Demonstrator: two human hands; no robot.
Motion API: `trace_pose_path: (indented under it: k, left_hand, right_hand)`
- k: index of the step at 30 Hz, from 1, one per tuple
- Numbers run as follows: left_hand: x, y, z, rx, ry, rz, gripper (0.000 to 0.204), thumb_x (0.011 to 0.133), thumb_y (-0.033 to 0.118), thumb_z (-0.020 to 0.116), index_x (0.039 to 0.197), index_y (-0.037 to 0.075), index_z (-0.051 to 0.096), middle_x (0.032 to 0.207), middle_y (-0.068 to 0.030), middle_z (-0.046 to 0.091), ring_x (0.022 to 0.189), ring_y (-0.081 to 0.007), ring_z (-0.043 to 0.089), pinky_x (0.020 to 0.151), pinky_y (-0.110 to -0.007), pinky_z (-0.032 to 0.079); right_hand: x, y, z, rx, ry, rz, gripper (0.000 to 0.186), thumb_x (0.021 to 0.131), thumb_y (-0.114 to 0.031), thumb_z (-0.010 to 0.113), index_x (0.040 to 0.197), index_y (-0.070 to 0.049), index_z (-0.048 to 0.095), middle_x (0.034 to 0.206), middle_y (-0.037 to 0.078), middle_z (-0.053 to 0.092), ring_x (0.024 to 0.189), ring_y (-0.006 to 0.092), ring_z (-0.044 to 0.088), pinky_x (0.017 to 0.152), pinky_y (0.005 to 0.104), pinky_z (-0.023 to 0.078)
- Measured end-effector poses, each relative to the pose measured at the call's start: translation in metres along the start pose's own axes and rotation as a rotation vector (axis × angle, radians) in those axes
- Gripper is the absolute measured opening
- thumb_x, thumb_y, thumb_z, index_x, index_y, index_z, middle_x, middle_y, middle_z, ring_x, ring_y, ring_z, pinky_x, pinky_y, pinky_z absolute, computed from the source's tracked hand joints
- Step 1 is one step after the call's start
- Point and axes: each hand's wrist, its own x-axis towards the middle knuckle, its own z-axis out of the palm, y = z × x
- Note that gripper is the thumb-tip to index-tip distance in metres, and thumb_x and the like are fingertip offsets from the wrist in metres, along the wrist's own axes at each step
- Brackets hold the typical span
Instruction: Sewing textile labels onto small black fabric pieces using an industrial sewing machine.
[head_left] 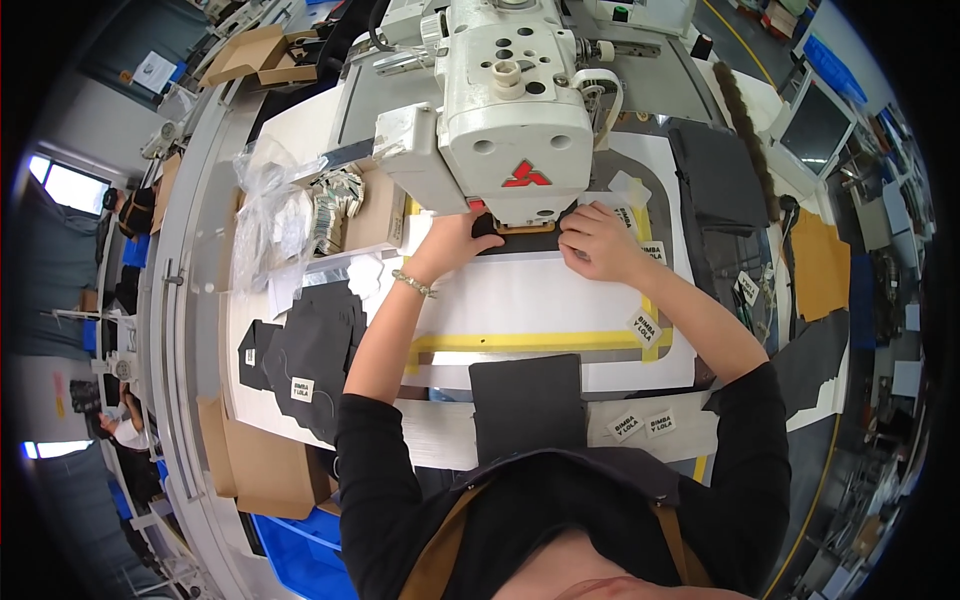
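Note:
A black fabric piece [527, 243] lies under the white sewing machine head [515, 140], at the brass-coloured presser frame [525, 228]. At its left end is my left hand [455, 243], thumb stretched out and apart from the fingers, whose tips are partly hidden by the machine. My right hand [597, 243] is at the right end, its fingers bent and pressed together on the fabric's edge. Beneath both hands lies a white sheet [530, 295] bordered with yellow tape [540, 341]. Small white printed labels [645, 326] lie by my right forearm.
To the left are a cardboard tray of labels [375, 215], crumpled clear plastic [268, 215] and a dark fabric stack [318, 345]. A dark panel [528, 405] lies at the front edge. More dark fabric [718, 175] and a tan piece [820, 262] lie right. A blue bin [300, 560] stands below.

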Motion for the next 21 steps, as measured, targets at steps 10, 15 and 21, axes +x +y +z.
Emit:
trace_pose_path:
  k: [10, 15, 21]
  left_hand:
    - [-0.019, 0.012, -0.001, 0.286, -0.130, 0.249, 0.038, 0.076, 0.020, 0.076, 0.109, 0.004, 0.067, 0.110, -0.0078, 0.065, 0.107, -0.0235, 0.060, 0.099, -0.039, 0.042]
    - [-0.026, 0.016, 0.014, 0.580, -0.025, 0.570, 0.023, 0.080, 0.013, 0.065, 0.103, 0.009, 0.068, 0.108, -0.0026, 0.067, 0.108, -0.0157, 0.061, 0.102, -0.035, 0.043]
    - [-0.019, 0.032, 0.015, 0.647, -0.194, 0.572, 0.027, 0.076, 0.007, 0.061, 0.101, 0.007, 0.068, 0.097, -0.0042, 0.067, 0.089, -0.0193, 0.066, 0.083, -0.031, 0.052]
  right_hand:
    - [-0.031, -0.006, -0.027, -0.060, -0.033, 0.040, 0.007, 0.071, -0.006, 0.068, 0.075, -0.007, 0.062, 0.084, 0.002, 0.064, 0.084, 0.0215, 0.058, 0.078, 0.0345, 0.044]
    - [-0.031, -0.005, -0.026, -0.083, -0.012, 0.031, 0.007, 0.070, -0.007, 0.069, 0.076, -0.007, 0.065, 0.086, 0.002, 0.066, 0.087, 0.0212, 0.059, 0.080, 0.0348, 0.045]
    - [-0.033, -0.005, -0.026, -0.108, -0.011, 0.053, 0.010, 0.070, -0.010, 0.071, 0.079, -0.007, 0.068, 0.089, 0.002, 0.069, 0.089, 0.0213, 0.059, 0.083, 0.0360, 0.044]
